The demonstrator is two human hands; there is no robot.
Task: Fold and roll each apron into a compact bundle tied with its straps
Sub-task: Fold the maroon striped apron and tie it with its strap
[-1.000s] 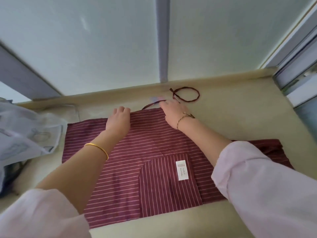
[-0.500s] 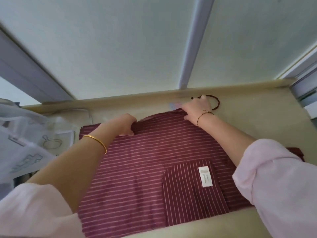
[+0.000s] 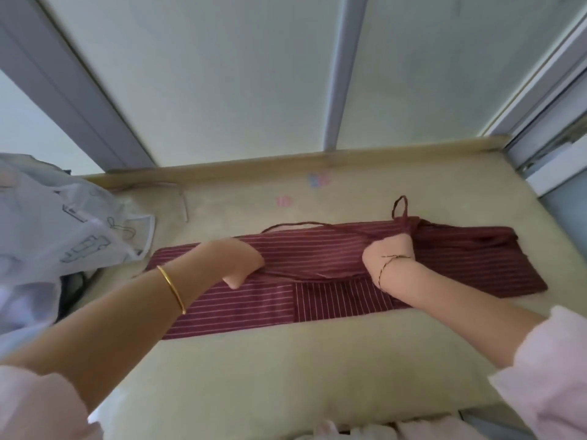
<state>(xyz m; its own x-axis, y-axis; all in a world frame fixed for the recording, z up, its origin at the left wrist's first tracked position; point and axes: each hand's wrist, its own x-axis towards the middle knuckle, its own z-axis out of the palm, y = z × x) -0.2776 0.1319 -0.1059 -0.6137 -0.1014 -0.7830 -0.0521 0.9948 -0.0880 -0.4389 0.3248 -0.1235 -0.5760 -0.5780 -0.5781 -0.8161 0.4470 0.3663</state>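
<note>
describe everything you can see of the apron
The apron is maroon cloth with thin pale stripes, lying as a band across the beige mat, its far edge folded toward the person. A pocket, striped crosswise, shows at the near middle. Thin dark straps loop at the far side. The left hand and right hand each grip the fold.

Left hand (image 3: 243, 262), right hand (image 3: 389, 252) pulled apron (image 3: 254, 308) far edge nearward; apron now folded into narrower band.

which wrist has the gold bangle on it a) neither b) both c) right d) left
d: the gold bangle sits on the left wrist, just behind the left hand holding the apron; the right wrist wears only a thin dark cord.
</note>
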